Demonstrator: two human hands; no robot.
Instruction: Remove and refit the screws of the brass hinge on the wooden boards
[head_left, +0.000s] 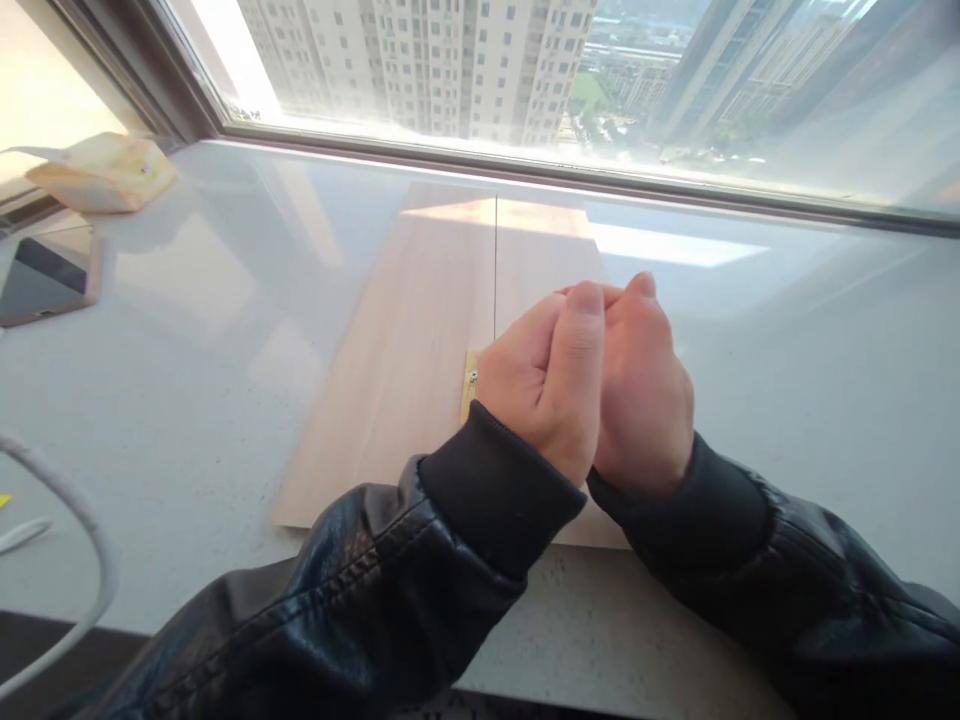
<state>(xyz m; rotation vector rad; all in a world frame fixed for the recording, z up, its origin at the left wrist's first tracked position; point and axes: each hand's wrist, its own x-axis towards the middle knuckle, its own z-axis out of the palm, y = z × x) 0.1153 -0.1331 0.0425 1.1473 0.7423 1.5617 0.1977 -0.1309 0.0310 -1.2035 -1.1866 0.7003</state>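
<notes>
Two pale wooden boards [382, 330] lie side by side on the white sill, with a dark straight seam between them. Over the seam sits a brass-coloured hinge [469, 385]; only its left leaf and one screw show, the rest being covered by my hands. My left hand [551, 375] is closed, thumb on top, just above the hinge. Pressed against it is my right hand [645, 390], also closed, over the right board. Whatever the fingers hold, if anything, is hidden behind the two fists.
The white sill [810, 370] runs along a window with a dark frame [525, 170]. At the far left are a crumpled yellowish packet [105, 175] and a phone-like flat device [49, 275]. A white cable [94, 540] loops at the lower left.
</notes>
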